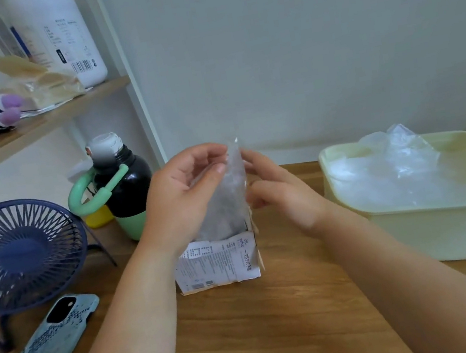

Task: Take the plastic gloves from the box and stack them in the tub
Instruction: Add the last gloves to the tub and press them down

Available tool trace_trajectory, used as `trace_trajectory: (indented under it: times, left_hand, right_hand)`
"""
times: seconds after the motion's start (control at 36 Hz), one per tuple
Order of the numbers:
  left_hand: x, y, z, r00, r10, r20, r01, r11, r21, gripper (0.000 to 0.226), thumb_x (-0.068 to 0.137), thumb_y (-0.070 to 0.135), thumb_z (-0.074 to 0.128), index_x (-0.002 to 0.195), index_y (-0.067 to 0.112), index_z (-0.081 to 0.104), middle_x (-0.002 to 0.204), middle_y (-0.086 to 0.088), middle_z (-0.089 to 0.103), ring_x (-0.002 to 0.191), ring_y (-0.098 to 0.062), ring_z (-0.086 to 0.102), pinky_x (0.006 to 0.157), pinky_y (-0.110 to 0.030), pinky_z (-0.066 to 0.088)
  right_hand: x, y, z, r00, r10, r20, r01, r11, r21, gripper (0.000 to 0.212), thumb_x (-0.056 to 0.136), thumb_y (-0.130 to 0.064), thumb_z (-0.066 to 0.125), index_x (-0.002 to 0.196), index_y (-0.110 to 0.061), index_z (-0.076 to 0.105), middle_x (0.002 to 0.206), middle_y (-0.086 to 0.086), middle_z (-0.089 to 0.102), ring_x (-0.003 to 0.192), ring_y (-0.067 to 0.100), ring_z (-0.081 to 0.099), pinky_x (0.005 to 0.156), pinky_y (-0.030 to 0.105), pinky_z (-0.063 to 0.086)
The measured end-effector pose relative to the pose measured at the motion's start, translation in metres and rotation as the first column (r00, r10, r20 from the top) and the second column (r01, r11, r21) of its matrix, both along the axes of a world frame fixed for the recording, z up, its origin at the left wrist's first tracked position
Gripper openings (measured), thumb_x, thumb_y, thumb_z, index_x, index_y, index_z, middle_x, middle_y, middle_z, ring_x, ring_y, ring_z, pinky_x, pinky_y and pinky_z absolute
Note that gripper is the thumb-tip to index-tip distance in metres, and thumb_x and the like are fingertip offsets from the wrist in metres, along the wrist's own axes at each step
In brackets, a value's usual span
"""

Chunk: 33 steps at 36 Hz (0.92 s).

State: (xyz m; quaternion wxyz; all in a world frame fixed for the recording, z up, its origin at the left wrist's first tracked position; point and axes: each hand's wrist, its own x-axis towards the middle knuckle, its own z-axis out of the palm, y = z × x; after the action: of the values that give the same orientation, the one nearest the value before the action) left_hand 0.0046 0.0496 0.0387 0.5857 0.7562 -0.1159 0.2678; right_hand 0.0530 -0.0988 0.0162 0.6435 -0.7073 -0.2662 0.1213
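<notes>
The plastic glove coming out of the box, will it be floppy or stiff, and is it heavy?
Probably floppy: the plastic glove is thin and see-through, and the gloves in the tub lie crumpled. Likely very light, since the left hand holds it up with just a fingertip pinch. It may be slippery, as it looks glossy.
</notes>
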Motion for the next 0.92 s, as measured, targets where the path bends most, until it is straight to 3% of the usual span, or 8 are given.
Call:
trace_trajectory:
  times: [0.08,0.19,0.31,0.44,0.56,0.67,0.78,0.92]
  left_hand:
    - [-0.001,-0.006,0.004,0.999,-0.038,-0.004,0.038,0.999,0.008,0.030,0.089,-0.002,0.061,0.096,0.027,0.068,0.091,0.014,0.073,0.098,-0.003,0.066,0.088,-0.017,0.049]
    - [-0.002,-0.013,0.011,0.998,-0.058,0.010,0.059,0.997,-0.048,0.030,0.089,-0.001,0.060,0.097,0.028,0.068,0.092,0.013,0.073,0.100,-0.003,0.065,0.091,-0.018,0.049]
    - [-0.001,-0.020,0.013,1.000,0.007,-0.005,-0.007,0.995,-0.096,0.036,0.088,0.010,0.065,0.117,0.030,0.060,0.118,0.012,0.064,0.113,0.000,0.058,0.092,-0.019,0.048]
    - [-0.001,-0.022,0.009,0.955,0.052,-0.292,-0.083,0.992,-0.093,0.073,0.069,0.063,0.074,0.131,0.032,0.051,0.131,0.012,0.056,0.119,0.000,0.052,0.106,-0.034,0.041]
    - [-0.007,-0.037,0.010,0.963,-0.038,-0.267,0.012,0.995,-0.097,0.017,0.089,0.034,0.063,0.103,0.026,0.069,0.095,0.011,0.073,0.090,-0.006,0.068,0.080,-0.022,0.051]
    - [-0.007,-0.048,0.011,0.981,-0.049,-0.190,0.017,0.986,-0.167,0.021,0.091,0.009,0.062,0.104,0.025,0.067,0.073,0.014,0.070,0.072,0.003,0.064,0.061,-0.008,0.047]
    - [-0.003,-0.053,0.010,0.988,-0.066,-0.143,0.041,0.985,-0.168,0.029,0.089,0.003,0.062,0.100,0.029,0.069,0.081,0.017,0.071,0.076,0.002,0.066,0.063,-0.011,0.049]
    - [0.001,-0.059,0.013,0.971,-0.156,-0.183,0.139,0.985,-0.100,0.022,0.091,0.008,0.060,0.091,0.027,0.071,0.066,0.012,0.062,0.067,0.000,0.058,0.066,-0.014,0.051]
  right_hand:
    - [0.004,-0.008,0.011,1.000,-0.030,-0.003,0.030,0.999,-0.038,0.071,0.075,-0.033,0.062,0.141,-0.032,0.037,0.130,-0.010,0.054,0.113,0.002,0.054,0.084,0.020,0.043]
    - [0.003,-0.015,0.022,0.993,-0.099,0.062,0.096,0.994,0.043,0.006,0.092,-0.014,0.060,0.092,-0.020,0.060,0.081,-0.006,0.064,0.067,-0.001,0.060,0.059,0.011,0.044]
    - [0.003,-0.020,0.025,0.985,-0.162,0.051,0.154,0.979,0.131,0.014,0.093,-0.013,0.058,0.079,-0.018,0.058,0.072,-0.003,0.058,0.069,0.011,0.055,0.063,0.023,0.049]
    - [0.001,-0.027,0.027,0.978,-0.205,-0.029,0.205,0.942,0.265,0.014,0.095,-0.010,0.054,0.082,-0.015,0.055,0.081,0.009,0.055,0.078,0.019,0.054,0.069,0.032,0.054]
    - [-0.001,-0.033,0.027,0.972,-0.233,-0.030,0.233,0.942,0.242,0.012,0.095,-0.007,0.052,0.085,-0.012,0.055,0.081,0.009,0.058,0.079,0.020,0.057,0.080,0.043,0.054]
    - [-0.006,-0.043,0.026,0.954,-0.296,0.053,0.287,0.948,0.141,0.009,0.094,-0.005,0.052,0.087,-0.010,0.056,0.078,0.004,0.066,0.073,0.018,0.063,0.077,0.041,0.056]
    - [-0.007,-0.059,0.022,0.933,-0.335,0.134,0.337,0.941,0.009,0.007,0.083,-0.008,0.061,0.086,-0.008,0.054,0.080,0.012,0.061,0.073,0.027,0.059,0.079,0.051,0.051]
    - [-0.008,-0.081,0.039,0.924,-0.374,0.079,0.363,0.923,0.125,0.033,0.062,-0.031,0.058,0.092,-0.023,0.048,0.092,-0.007,0.049,0.084,0.011,0.050,0.070,0.021,0.040]
